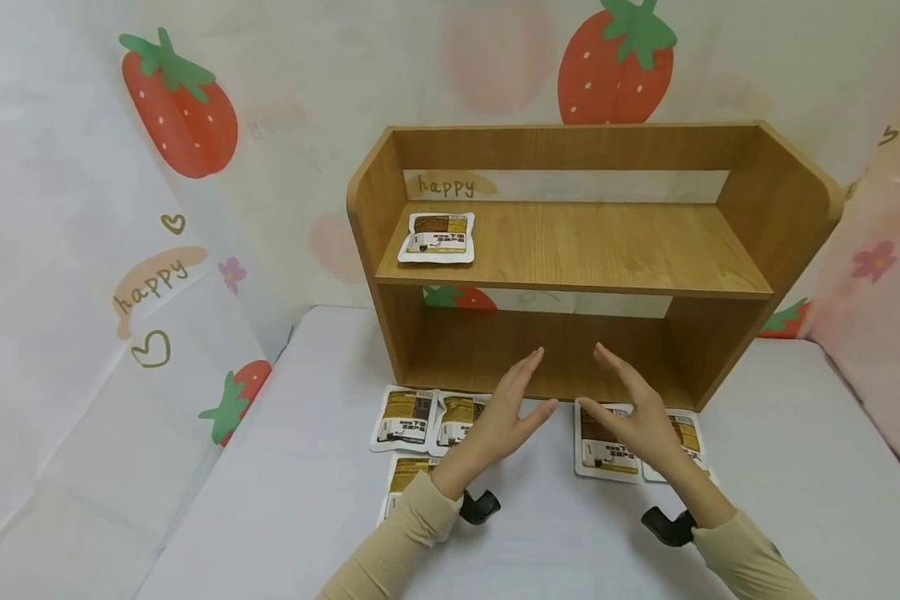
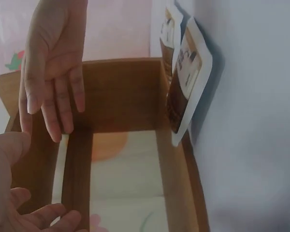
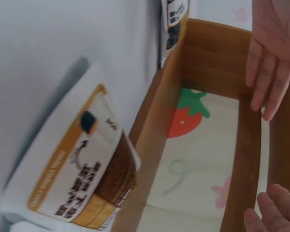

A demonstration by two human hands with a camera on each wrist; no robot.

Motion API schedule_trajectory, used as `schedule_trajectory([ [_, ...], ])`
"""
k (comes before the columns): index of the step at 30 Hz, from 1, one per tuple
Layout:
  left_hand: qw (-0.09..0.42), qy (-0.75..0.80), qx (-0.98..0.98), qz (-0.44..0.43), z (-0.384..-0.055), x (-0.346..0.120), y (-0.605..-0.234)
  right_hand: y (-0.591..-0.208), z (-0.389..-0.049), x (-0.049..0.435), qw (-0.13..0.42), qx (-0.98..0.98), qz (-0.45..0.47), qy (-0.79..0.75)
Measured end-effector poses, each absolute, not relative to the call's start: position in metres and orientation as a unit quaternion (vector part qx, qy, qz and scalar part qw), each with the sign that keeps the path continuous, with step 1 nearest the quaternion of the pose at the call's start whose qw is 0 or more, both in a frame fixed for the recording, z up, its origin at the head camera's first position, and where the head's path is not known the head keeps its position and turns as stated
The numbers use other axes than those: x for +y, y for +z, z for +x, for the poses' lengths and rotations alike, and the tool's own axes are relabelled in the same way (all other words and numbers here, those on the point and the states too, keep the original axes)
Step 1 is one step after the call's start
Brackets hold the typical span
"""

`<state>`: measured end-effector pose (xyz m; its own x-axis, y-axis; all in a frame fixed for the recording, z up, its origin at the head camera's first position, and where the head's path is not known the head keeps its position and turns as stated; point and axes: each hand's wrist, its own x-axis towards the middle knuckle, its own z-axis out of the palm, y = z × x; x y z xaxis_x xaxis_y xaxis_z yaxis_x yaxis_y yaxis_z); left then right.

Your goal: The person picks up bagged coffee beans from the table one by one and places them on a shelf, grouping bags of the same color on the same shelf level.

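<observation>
My left hand (image 1: pixel 495 421) and right hand (image 1: pixel 641 417) hover in front of the wooden shelf (image 1: pixel 570 289), palms facing each other with a gap between them. Both hold nothing; their fingers are extended and thumbs apart. Below the left hand, three white-edged food pouches lie on the table, one (image 1: pixel 405 418) beside another (image 1: pixel 459 414) and a third (image 1: pixel 407 475) nearer me, partly hidden by the forearm. Two more, a pouch (image 1: pixel 606 450) and its neighbour (image 1: pixel 688 433), lie near the right hand, which partly covers them. One pouch (image 1: pixel 438 238) lies at the left end of the upper board.
The two-tier shelf stands on a white-covered table (image 1: pixel 547 542), its lower board (image 1: pixel 540 350) just behind the hands. A strawberry-print cloth (image 1: pixel 307 125) hangs behind and at the sides. Black straps with mounts (image 1: pixel 480 507) are on the wrists.
</observation>
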<state>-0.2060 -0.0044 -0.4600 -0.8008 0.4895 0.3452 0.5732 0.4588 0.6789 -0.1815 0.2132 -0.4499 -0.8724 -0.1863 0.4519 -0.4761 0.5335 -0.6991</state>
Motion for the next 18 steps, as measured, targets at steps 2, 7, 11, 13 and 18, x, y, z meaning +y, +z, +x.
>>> schedule_trajectory([
  [2,0.026,-0.415,-0.855,-0.308,-0.204,-0.001,-0.463,-0.453,-0.180,0.218,0.148,-0.860,0.185,0.452],
  [7,-0.023,-0.420,-0.858,-0.296,-0.199,0.005,-0.473,-0.458,-0.176,0.226,0.117,-0.866,0.173,0.454],
  [11,-0.049,-0.424,-0.856,-0.292,-0.196,0.009,-0.481,-0.463,-0.173,0.230,0.107,-0.877,0.162,0.440],
  [13,-0.061,-0.427,-0.854,-0.291,-0.194,0.010,-0.485,-0.468,-0.171,0.231,0.104,-0.880,0.158,0.436],
  [18,-0.091,-0.440,-0.847,-0.283,-0.190,0.015,-0.491,-0.480,-0.167,0.237,0.099,-0.895,0.138,0.412],
])
